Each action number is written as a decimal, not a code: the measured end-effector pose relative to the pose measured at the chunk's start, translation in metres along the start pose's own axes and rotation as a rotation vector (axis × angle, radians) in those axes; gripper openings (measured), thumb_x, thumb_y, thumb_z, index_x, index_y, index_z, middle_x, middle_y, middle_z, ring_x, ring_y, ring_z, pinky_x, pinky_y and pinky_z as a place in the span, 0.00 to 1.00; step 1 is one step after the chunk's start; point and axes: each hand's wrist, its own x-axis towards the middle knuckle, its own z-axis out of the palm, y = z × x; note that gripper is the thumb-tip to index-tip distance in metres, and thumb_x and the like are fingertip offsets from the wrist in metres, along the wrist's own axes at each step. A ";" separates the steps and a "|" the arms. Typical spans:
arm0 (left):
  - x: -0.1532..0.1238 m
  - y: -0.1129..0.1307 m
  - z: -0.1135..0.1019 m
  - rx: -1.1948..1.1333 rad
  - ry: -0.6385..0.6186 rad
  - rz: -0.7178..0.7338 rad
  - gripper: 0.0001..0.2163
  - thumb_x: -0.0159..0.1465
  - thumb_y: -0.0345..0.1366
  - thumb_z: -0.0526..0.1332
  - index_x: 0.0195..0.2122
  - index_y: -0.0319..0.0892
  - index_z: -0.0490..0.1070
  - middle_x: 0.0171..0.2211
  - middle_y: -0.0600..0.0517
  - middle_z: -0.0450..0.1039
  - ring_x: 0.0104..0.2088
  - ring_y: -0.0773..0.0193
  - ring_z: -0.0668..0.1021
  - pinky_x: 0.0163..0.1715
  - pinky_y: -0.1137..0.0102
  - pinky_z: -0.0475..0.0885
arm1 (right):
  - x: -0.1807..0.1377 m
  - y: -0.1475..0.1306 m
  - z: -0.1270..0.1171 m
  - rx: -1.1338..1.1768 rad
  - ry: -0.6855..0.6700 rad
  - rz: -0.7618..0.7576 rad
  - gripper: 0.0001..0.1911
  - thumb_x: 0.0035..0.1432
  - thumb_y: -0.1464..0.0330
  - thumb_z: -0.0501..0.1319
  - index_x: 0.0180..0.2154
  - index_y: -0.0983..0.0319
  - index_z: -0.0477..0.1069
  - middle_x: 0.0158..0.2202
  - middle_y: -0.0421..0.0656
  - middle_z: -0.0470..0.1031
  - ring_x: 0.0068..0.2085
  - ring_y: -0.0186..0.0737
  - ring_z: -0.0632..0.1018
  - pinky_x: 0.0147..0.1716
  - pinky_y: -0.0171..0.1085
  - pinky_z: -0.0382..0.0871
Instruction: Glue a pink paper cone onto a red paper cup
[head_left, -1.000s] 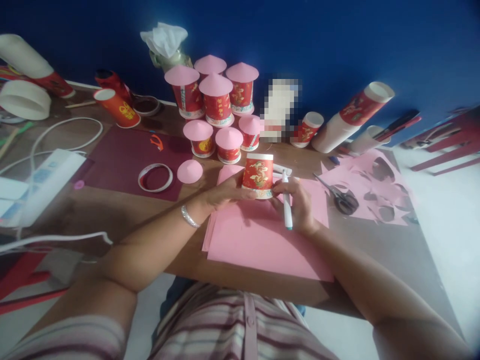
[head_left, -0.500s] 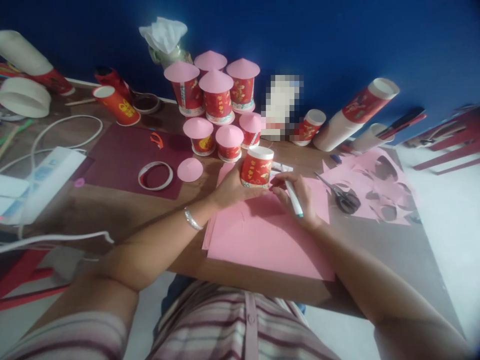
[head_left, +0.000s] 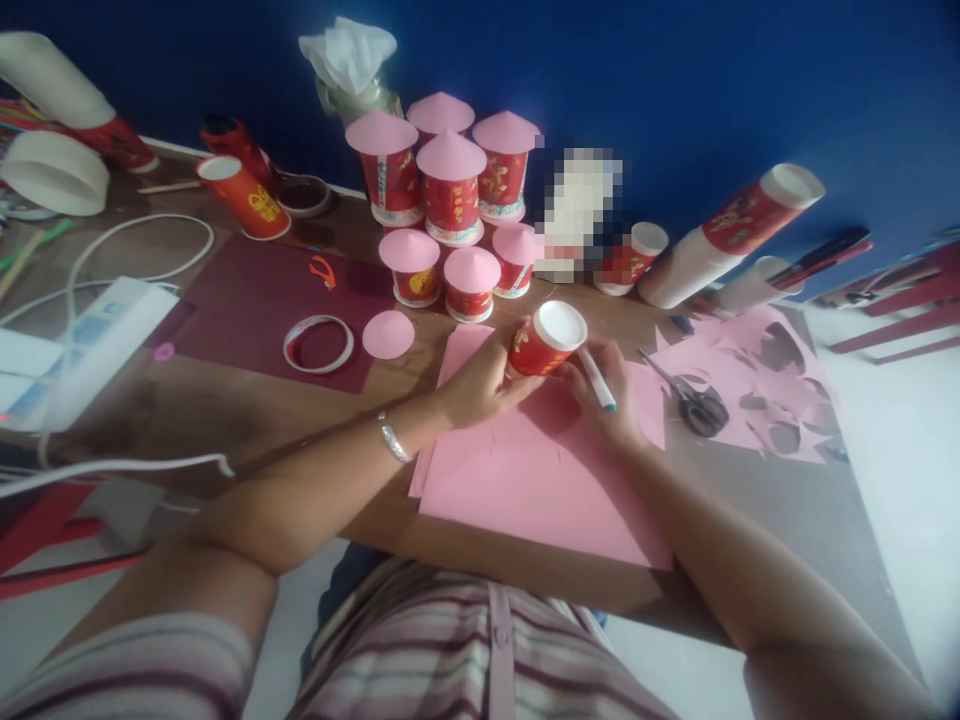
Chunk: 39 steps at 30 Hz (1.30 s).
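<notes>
My left hand (head_left: 484, 385) is closed around a red paper cup (head_left: 536, 355) with gold print, its white end (head_left: 561, 325) tilted up toward me. The cup is over stacked pink paper sheets (head_left: 525, 480) at the table's near side. My right hand (head_left: 609, 390) grips a white marker (head_left: 598, 382) with a teal end, and its fingertips come up against the cup's lower right side. A few short pen marks show on the top sheet. Behind the cup stand several red cups with pink cone roofs (head_left: 451, 160), tall ones at the back and short ones in front.
Scissors (head_left: 699, 408) lie beside cut pink scraps (head_left: 757, 380) on the right. Stacked cups (head_left: 735, 235) lean at the back right. To the left are a maroon sheet (head_left: 247, 310), a cut cup ring (head_left: 318, 345), a pink disc (head_left: 388, 335) and a power strip (head_left: 112, 345).
The cup has tipped so its white end faces me more, and it has shifted right in the view. My right hand has moved closer to the cup with the marker still held.
</notes>
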 end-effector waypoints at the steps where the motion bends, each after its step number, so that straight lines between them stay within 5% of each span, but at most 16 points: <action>1: -0.001 -0.002 0.000 0.062 0.022 0.005 0.26 0.65 0.41 0.71 0.61 0.41 0.66 0.60 0.36 0.72 0.60 0.45 0.77 0.62 0.49 0.73 | 0.001 0.003 -0.002 -0.026 0.005 -0.010 0.16 0.66 0.56 0.66 0.49 0.56 0.69 0.45 0.45 0.81 0.44 0.46 0.83 0.42 0.46 0.80; 6: -0.005 -0.010 -0.002 0.427 0.125 0.065 0.39 0.57 0.41 0.77 0.66 0.43 0.61 0.61 0.37 0.72 0.62 0.41 0.75 0.66 0.44 0.69 | 0.002 0.009 -0.010 -0.091 0.002 -0.105 0.21 0.63 0.52 0.68 0.51 0.53 0.67 0.45 0.43 0.77 0.44 0.47 0.80 0.43 0.47 0.80; 10: -0.005 -0.011 -0.003 0.550 0.204 0.102 0.39 0.60 0.47 0.75 0.68 0.41 0.59 0.60 0.35 0.72 0.62 0.42 0.75 0.65 0.46 0.71 | 0.000 0.006 -0.010 -0.041 -0.042 -0.174 0.26 0.62 0.52 0.70 0.55 0.51 0.63 0.49 0.43 0.73 0.50 0.47 0.80 0.52 0.49 0.79; 15: -0.005 -0.015 -0.005 0.674 0.231 0.199 0.37 0.64 0.40 0.70 0.70 0.39 0.56 0.64 0.35 0.69 0.64 0.41 0.73 0.68 0.45 0.67 | 0.003 0.002 0.001 0.141 -0.106 -0.180 0.35 0.59 0.48 0.72 0.56 0.50 0.54 0.62 0.49 0.71 0.66 0.54 0.75 0.65 0.58 0.72; 22: -0.004 -0.019 -0.006 0.720 0.179 0.233 0.35 0.65 0.40 0.68 0.70 0.41 0.57 0.64 0.35 0.69 0.63 0.40 0.72 0.67 0.43 0.65 | 0.005 -0.001 0.007 0.182 -0.111 -0.205 0.32 0.60 0.52 0.73 0.54 0.49 0.54 0.62 0.48 0.73 0.66 0.53 0.75 0.66 0.60 0.72; 28: -0.001 -0.011 -0.007 0.516 0.088 0.171 0.34 0.56 0.37 0.74 0.64 0.44 0.67 0.63 0.39 0.71 0.65 0.41 0.72 0.69 0.43 0.65 | 0.004 0.006 0.005 0.113 -0.054 -0.177 0.36 0.55 0.49 0.76 0.54 0.50 0.57 0.57 0.48 0.75 0.59 0.53 0.79 0.60 0.57 0.75; 35: 0.004 0.004 -0.008 -0.385 0.057 -0.264 0.25 0.62 0.47 0.71 0.57 0.40 0.72 0.53 0.40 0.79 0.53 0.47 0.81 0.53 0.52 0.78 | 0.006 -0.001 -0.002 0.155 0.037 -0.084 0.27 0.65 0.44 0.65 0.53 0.52 0.61 0.53 0.47 0.77 0.50 0.47 0.84 0.49 0.49 0.82; 39: 0.004 0.003 -0.008 -0.675 0.074 -0.339 0.22 0.62 0.48 0.69 0.54 0.42 0.75 0.49 0.42 0.81 0.52 0.46 0.83 0.53 0.51 0.77 | 0.006 -0.004 -0.007 0.165 0.082 -0.020 0.21 0.69 0.49 0.64 0.51 0.54 0.63 0.48 0.45 0.79 0.45 0.43 0.84 0.43 0.44 0.83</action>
